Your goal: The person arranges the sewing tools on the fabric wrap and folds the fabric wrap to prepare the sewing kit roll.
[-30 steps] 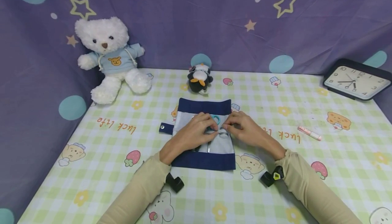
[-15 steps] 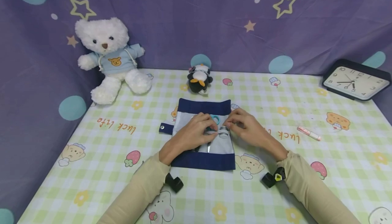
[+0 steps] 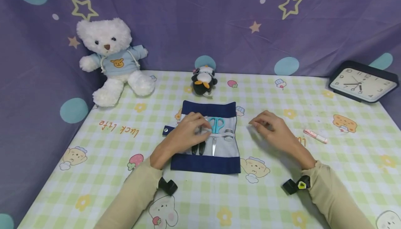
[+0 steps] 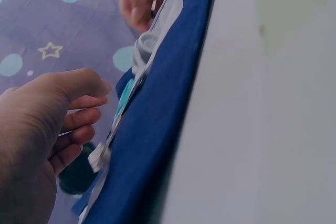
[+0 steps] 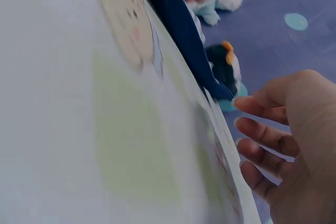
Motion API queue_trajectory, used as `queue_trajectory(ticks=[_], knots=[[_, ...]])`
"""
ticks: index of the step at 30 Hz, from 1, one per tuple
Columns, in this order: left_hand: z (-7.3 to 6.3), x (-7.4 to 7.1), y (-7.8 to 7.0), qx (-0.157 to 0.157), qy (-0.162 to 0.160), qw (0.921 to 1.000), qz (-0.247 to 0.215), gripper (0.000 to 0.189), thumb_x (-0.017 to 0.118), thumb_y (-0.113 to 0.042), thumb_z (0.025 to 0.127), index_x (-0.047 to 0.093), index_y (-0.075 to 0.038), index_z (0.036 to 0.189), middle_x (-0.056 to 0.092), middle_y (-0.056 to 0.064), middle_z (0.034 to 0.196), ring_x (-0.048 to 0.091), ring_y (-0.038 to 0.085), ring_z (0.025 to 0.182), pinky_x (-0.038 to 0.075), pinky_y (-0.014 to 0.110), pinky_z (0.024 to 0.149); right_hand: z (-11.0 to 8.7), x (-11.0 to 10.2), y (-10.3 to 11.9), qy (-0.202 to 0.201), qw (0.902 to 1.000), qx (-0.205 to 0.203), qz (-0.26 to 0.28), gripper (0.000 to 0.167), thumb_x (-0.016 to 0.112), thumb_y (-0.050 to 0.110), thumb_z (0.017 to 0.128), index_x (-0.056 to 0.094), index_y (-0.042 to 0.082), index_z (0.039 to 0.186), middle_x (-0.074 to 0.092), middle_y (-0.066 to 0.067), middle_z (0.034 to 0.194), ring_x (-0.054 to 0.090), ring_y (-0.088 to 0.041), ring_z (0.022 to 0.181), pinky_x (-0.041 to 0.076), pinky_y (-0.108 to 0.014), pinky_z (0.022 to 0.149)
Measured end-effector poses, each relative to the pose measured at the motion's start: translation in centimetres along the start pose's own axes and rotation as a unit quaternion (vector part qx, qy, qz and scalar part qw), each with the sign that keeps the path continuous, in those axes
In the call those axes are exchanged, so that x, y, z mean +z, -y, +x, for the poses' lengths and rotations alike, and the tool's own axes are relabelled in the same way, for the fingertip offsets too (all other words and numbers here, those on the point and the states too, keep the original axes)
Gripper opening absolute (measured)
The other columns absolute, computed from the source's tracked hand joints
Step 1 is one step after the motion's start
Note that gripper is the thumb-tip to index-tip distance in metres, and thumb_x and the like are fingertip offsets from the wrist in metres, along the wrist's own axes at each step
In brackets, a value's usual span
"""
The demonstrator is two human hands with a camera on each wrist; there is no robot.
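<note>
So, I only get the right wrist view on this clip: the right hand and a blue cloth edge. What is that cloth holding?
Observer: The head view shows an open pouch with light blue-handled scissors lying on it.
Operator: Anything right beside them?
Observer: Yes, a small round silvery thing to their right; I can't tell exactly what it is.
Operator: And what lies farther out, past the right hand?
Observer: A slim pink and white stick, maybe a pen, lies on the table to its right.
</note>
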State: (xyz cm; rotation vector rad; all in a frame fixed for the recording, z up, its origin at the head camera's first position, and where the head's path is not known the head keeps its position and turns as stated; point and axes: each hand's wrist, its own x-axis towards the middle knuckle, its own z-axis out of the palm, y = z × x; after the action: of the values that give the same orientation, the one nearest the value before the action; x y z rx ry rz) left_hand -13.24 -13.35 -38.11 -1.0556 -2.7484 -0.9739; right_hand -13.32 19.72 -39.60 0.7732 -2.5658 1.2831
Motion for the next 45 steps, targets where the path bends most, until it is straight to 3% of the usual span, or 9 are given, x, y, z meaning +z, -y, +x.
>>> queue_trajectory(ticks=[3, 7, 10, 12, 17, 26, 32, 39, 45], knots=[[-0.5, -0.5, 0.5, -0.003, -0.017, 0.9998, 0.006, 0.013, 0.075, -0.018, 0.096, 0.076, -0.009, 0.105, 0.063, 0.001, 0.102, 0.053, 0.020, 0.094, 0.046, 0.040, 0.087, -0.8, -1.2, -0.5, -0.009, 0.9996, 0.000, -0.025, 0.012, 0.065, 0.004, 0.101, 0.077, 0.006, 0.101, 0.068, -0.004, 0.095, 0.059, -0.012, 0.079, 0.046, -0.019, 0.070], [-1.2, -1.1, 1.3, -0.007, -0.040, 0.9991, 0.009, 0.011, 0.078, -0.014, 0.093, 0.077, -0.007, 0.102, 0.063, 0.001, 0.099, 0.057, 0.021, 0.094, 0.039, 0.051, 0.109, -2.0, -3.0, -1.1, -0.024, 0.9977, 0.017, -0.060, 0.013, 0.065, 0.004, 0.101, 0.077, 0.007, 0.102, 0.068, -0.002, 0.098, 0.056, -0.009, 0.083, 0.044, -0.019, 0.073], [-1.8, -1.6, 1.8, -0.013, -0.053, 0.9985, 0.006, 0.011, 0.079, -0.011, 0.091, 0.077, -0.006, 0.100, 0.064, 0.002, 0.099, 0.059, 0.022, 0.096, 0.036, 0.051, 0.112, -3.0, -4.3, -1.5, -0.033, 0.9951, 0.044, -0.082, 0.013, 0.064, 0.005, 0.102, 0.077, 0.007, 0.104, 0.068, 0.001, 0.101, 0.055, -0.005, 0.087, 0.043, -0.016, 0.075], [-2.2, -1.9, 2.1, -0.025, -0.055, 0.9982, 0.002, 0.011, 0.080, -0.011, 0.091, 0.077, -0.007, 0.100, 0.065, 0.002, 0.099, 0.058, 0.022, 0.096, 0.044, 0.045, 0.103, -3.8, -5.1, -1.7, -0.037, 0.9934, 0.060, -0.090, 0.014, 0.063, 0.005, 0.102, 0.077, 0.007, 0.106, 0.068, -0.001, 0.104, 0.055, -0.002, 0.089, 0.042, -0.014, 0.076], [-3.4, -2.6, 2.8, -0.068, -0.053, 0.9962, -0.004, 0.013, 0.078, -0.015, 0.092, 0.077, -0.008, 0.103, 0.066, 0.002, 0.103, 0.057, 0.023, 0.100, 0.048, 0.043, 0.089, -5.6, -6.9, -2.6, -0.051, 0.9877, 0.101, -0.108, 0.015, 0.062, 0.008, 0.103, 0.076, 0.006, 0.108, 0.068, -0.005, 0.108, 0.054, 0.001, 0.090, 0.040, -0.010, 0.077], [-4.9, -3.2, 3.8, -0.079, -0.069, 0.9945, -0.005, 0.012, 0.080, -0.017, 0.092, 0.077, -0.009, 0.101, 0.067, 0.001, 0.101, 0.058, 0.022, 0.099, 0.048, 0.044, 0.090, -8.3, -9.5, -4.0, -0.096, 0.9774, 0.133, -0.133, 0.016, 0.063, 0.011, 0.103, 0.076, 0.003, 0.108, 0.066, 0.009, 0.102, 0.051, 0.009, 0.093, 0.037, -0.008, 0.078], [-5.6, -3.6, 4.2, -0.092, -0.074, 0.9930, 0.003, 0.016, 0.080, -0.017, 0.091, 0.078, -0.009, 0.104, 0.068, 0.002, 0.104, 0.059, 0.024, 0.105, 0.048, 0.046, 0.094, -10.2, -11.0, -4.8, -0.109, 0.9666, 0.168, -0.160, 0.016, 0.065, 0.010, 0.101, 0.074, 0.000, 0.110, 0.056, 0.029, 0.098, 0.047, 0.012, 0.089, 0.036, -0.008, 0.075], [-5.9, -3.7, 4.3, -0.103, -0.068, 0.9923, 0.005, 0.017, 0.081, -0.017, 0.091, 0.078, -0.009, 0.105, 0.067, 0.003, 0.107, 0.058, 0.025, 0.107, 0.048, 0.047, 0.095, -11.4, -11.5, -5.4, -0.095, 0.9473, 0.222, -0.211, 0.020, 0.067, 0.013, 0.102, 0.072, -0.002, 0.114, 0.064, -0.016, 0.104, 0.040, 0.012, 0.080, 0.037, -0.022, 0.069], [-6.1, -3.8, 4.5, -0.114, -0.060, 0.9917, 0.003, 0.015, 0.081, -0.015, 0.091, 0.078, -0.010, 0.105, 0.067, 0.004, 0.109, 0.057, 0.026, 0.108, 0.047, 0.049, 0.095, -11.9, -11.6, -5.5, -0.074, 0.9458, 0.235, -0.212, 0.020, 0.070, 0.014, 0.100, 0.073, -0.002, 0.111, 0.063, -0.012, 0.098, 0.043, 0.002, 0.076, 0.035, -0.024, 0.066]])
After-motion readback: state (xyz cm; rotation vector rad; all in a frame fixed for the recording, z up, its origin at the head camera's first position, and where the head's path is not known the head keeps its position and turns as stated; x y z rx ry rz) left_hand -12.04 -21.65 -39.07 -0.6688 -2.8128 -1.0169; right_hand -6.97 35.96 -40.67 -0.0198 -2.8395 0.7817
